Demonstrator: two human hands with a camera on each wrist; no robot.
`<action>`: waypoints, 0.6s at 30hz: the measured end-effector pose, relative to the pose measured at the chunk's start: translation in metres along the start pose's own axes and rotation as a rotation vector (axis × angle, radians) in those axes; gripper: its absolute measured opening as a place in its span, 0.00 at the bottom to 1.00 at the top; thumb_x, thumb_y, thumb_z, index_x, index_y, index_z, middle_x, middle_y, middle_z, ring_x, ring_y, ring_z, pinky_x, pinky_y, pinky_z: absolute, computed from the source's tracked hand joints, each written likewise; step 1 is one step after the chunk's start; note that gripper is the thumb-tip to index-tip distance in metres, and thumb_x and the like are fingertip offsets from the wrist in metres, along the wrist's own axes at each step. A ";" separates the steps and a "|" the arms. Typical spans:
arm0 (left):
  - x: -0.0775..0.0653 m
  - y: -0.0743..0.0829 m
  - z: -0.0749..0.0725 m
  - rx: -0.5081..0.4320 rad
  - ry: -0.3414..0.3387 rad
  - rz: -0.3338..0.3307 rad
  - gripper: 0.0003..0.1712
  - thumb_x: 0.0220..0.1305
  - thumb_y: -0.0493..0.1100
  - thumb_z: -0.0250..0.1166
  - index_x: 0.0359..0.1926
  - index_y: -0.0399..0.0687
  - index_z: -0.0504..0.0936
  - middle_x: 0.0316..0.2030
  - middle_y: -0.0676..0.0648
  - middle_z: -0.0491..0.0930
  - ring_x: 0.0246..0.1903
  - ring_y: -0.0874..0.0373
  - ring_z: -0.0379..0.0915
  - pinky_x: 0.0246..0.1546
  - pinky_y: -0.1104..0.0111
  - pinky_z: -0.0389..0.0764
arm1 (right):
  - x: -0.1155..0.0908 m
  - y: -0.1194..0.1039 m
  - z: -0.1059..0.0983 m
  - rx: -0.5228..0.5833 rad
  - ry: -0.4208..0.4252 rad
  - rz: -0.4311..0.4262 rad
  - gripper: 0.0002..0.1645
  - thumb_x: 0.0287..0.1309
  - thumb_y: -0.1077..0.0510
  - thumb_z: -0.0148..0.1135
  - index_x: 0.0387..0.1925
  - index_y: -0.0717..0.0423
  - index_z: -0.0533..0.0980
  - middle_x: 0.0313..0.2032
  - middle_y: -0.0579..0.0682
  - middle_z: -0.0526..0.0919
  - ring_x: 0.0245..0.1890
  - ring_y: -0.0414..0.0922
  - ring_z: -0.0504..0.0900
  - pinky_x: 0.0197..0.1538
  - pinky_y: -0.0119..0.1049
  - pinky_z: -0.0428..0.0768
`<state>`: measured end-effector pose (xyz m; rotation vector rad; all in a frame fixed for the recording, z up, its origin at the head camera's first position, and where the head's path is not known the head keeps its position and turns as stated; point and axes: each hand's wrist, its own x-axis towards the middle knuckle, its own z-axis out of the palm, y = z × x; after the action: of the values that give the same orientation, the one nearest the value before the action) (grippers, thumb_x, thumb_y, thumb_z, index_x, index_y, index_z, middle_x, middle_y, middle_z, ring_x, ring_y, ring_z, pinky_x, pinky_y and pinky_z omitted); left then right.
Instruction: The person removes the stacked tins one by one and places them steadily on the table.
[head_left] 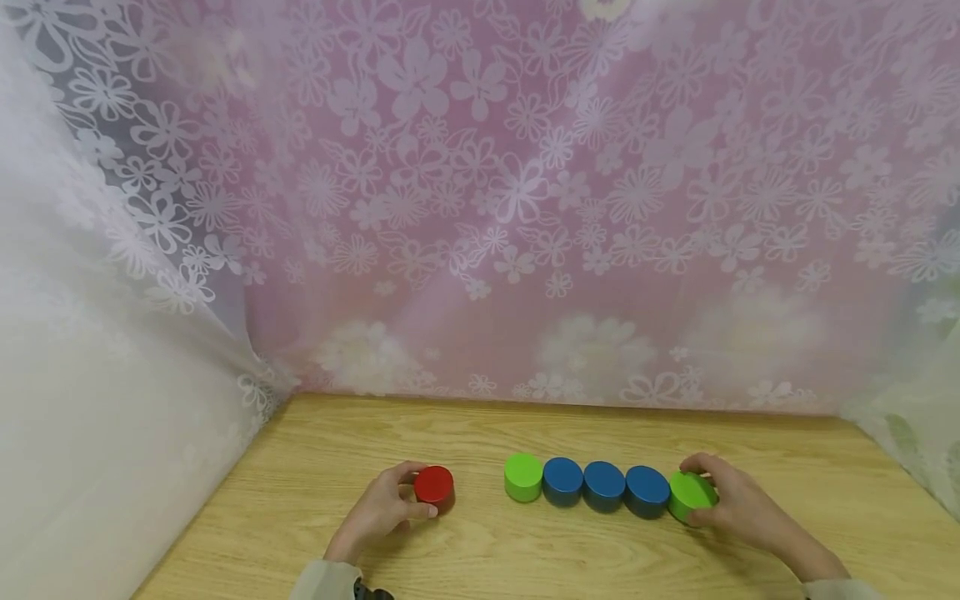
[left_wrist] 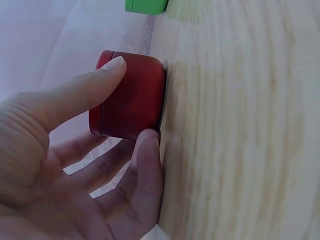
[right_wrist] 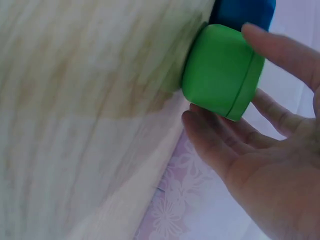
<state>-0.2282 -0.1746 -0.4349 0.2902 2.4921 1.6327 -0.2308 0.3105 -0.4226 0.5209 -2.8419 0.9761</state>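
Observation:
A small red round lidded tin (head_left: pixel 434 489) stands on the wooden table, held at its left side by my left hand (head_left: pixel 388 502). In the left wrist view the thumb lies on the wall of the red tin (left_wrist: pixel 132 95), with the fingers curled round below. To the right runs a row of tins: a green tin (head_left: pixel 522 477), three blue tins (head_left: pixel 604 486) and another green tin (head_left: pixel 690 497) at the right end. Thumb and fingers of my right hand (head_left: pixel 742 508) hold that end tin. The right wrist view shows this green tin (right_wrist: pixel 222 70) against a blue tin (right_wrist: pixel 245 12).
The light wooden table (head_left: pixel 480 558) ends at the back against a pink floral curtain (head_left: pixel 525 250). Pale cloth (head_left: pixel 112 400) hangs along the left side, and more hangs at the right. A gap of bare wood lies between the red tin and the row.

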 end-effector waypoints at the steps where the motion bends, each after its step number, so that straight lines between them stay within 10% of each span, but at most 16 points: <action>1: 0.000 0.000 0.000 0.000 0.001 0.003 0.38 0.56 0.32 0.76 0.65 0.28 0.71 0.54 0.35 0.78 0.48 0.46 0.80 0.25 0.62 0.79 | -0.001 0.000 -0.001 0.012 -0.007 0.000 0.38 0.41 0.65 0.82 0.53 0.70 0.73 0.50 0.64 0.80 0.46 0.63 0.81 0.41 0.48 0.82; 6: 0.000 0.000 -0.001 -0.025 -0.003 0.001 0.39 0.56 0.30 0.75 0.67 0.28 0.68 0.56 0.32 0.76 0.49 0.44 0.79 0.30 0.60 0.82 | -0.003 -0.002 -0.011 0.059 0.029 -0.019 0.41 0.47 0.64 0.80 0.59 0.74 0.68 0.56 0.74 0.74 0.53 0.73 0.76 0.50 0.62 0.80; 18: 0.002 0.000 -0.003 -0.065 -0.021 -0.011 0.32 0.59 0.27 0.68 0.65 0.27 0.71 0.53 0.34 0.77 0.45 0.47 0.81 0.36 0.56 0.86 | 0.002 -0.006 -0.023 0.064 0.123 -0.023 0.38 0.56 0.65 0.74 0.62 0.75 0.66 0.58 0.76 0.71 0.55 0.74 0.73 0.49 0.60 0.80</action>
<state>-0.2312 -0.1762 -0.4337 0.2832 2.4152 1.6939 -0.2314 0.3194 -0.4004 0.4808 -2.6990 1.0598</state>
